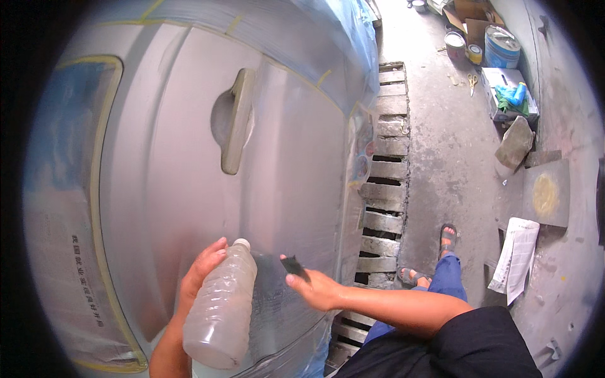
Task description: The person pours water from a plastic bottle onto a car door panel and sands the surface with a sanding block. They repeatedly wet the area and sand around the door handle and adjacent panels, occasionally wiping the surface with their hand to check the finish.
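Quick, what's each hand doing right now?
Left hand: closed around a clear plastic bottle.
Right hand: pinching a small dark sanding piece against the grey car door.

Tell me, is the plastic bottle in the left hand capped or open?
Capped: the plastic bottle in the left hand shows a pale cap on its neck.

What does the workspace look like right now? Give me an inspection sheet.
Surface: grey car door panel, matt, wet patch near the hands; door handle bare.
Job's things: cloudy plastic bottle in left hand; small dark sanding piece pressed to the panel by right hand.
Clutter: paint cans, scissors, open box, paper sheet on the floor.
Hands: both gripping.
Cables: nothing seen.
Surroundings: masking tape and paper on the door, drain grating, concrete floor.
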Available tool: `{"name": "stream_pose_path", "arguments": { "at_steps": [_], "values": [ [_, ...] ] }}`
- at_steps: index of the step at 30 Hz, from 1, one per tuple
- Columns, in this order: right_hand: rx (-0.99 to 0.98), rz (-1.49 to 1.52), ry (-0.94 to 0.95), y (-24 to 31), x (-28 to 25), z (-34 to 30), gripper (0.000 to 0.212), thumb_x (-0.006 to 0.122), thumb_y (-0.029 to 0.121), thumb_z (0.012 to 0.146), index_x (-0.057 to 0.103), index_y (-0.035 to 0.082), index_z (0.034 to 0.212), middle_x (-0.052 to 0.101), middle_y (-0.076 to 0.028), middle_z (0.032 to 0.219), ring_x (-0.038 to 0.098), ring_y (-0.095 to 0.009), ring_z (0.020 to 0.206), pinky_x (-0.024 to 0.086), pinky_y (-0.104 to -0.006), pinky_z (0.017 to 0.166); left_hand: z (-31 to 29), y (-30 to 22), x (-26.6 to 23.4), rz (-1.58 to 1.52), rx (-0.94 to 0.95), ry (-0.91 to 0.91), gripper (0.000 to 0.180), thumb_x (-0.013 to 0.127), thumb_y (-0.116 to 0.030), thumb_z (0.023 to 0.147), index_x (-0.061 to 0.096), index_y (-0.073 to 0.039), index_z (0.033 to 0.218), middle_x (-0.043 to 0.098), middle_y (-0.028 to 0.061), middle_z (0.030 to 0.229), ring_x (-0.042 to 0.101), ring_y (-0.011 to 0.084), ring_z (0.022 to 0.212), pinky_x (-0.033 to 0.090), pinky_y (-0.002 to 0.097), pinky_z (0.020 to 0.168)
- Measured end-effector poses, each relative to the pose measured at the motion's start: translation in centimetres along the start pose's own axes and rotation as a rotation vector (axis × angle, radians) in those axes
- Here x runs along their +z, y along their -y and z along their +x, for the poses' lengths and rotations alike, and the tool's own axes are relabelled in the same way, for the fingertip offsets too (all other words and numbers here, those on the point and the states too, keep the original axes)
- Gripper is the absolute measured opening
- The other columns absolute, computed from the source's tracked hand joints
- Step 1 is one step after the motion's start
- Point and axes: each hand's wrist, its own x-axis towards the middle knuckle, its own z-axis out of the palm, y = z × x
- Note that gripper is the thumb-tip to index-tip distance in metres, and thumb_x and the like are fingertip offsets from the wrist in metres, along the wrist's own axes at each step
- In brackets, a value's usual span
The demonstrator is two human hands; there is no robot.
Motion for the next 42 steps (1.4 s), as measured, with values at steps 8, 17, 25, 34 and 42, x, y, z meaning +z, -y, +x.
{"name": "stream_pose_path", "arguments": {
  "at_steps": [8, 17, 25, 34, 42],
  "values": [
    [0.041, 0.582, 0.042, 5.5, -7.3, -1.7, 0.08, 0.037, 0.052, 0.1, 0.002, 0.004, 0.154, 0.029, -0.023, 0.154, 0.034, -0.032, 0.14, 0.028, -0.0371, 0.114, 7.6, -0.4, 8.5, 1.228, 0.688, 0.18, 0.061, 0.071, -0.005, 0.069, 0.049, 0.002, 0.125, 0.049, 0.0231, 0.137, 0.048, 0.0396, 0.129, 0.041, 0.0472, 0.106],
    [0.109, 0.541, -0.178, 4.3, -21.3, 1.8, 0.079, 0.053, 0.033, 0.1, 0.003, 0.006, 0.155, 0.049, -0.024, 0.135, 0.055, -0.021, 0.113, 0.043, -0.0332, 0.098, 22.1, -1.1, 14.6, 1.759, 0.308, 0.07, 0.088, 0.072, -0.038, 0.076, 0.034, 0.002, 0.144, 0.029, 0.0212, 0.153, 0.025, 0.036, 0.144, 0.023, 0.0523, 0.116],
    [-0.038, 0.328, -0.161, 6.8, -29.9, 3.1, 0.076, 0.052, 0.031, 0.098, 0.009, 0.0, 0.153, 0.032, -0.029, 0.149, 0.035, -0.036, 0.139, 0.029, -0.0392, 0.113, 39.1, -0.8, 14.8, 2.183, 0.211, -0.09, 0.087, 0.048, -0.058, 0.089, 0.026, -0.001, 0.151, 0.014, 0.0139, 0.161, 0.006, 0.0289, 0.15, 0.005, 0.0474, 0.12],
    [0.193, 0.502, -0.15, 0.5, -32.2, 0.6, 0.077, 0.054, 0.033, 0.097, 0.012, 0.0, 0.153, 0.033, -0.028, 0.149, 0.035, -0.036, 0.14, 0.028, -0.0381, 0.113, 45.6, 5.9, 20.5, 2.237, 0.301, 0.269, 0.085, 0.041, -0.061, 0.092, 0.024, -0.002, 0.152, 0.013, 0.0137, 0.162, 0.003, 0.0283, 0.15, 0.001, 0.0445, 0.12],
    [0.125, 0.512, -0.115, -0.1, -31.2, 1.2, 0.077, 0.053, 0.035, 0.098, 0.012, -0.001, 0.153, 0.028, -0.027, 0.152, 0.03, -0.035, 0.142, 0.026, -0.0384, 0.114, 43.0, 0.2, 16.4, 2.077, 0.292, 0.128, 0.085, 0.047, -0.059, 0.091, 0.026, -0.003, 0.151, 0.014, 0.0118, 0.161, 0.005, 0.0247, 0.15, 0.003, 0.0436, 0.12]
  ]
}}
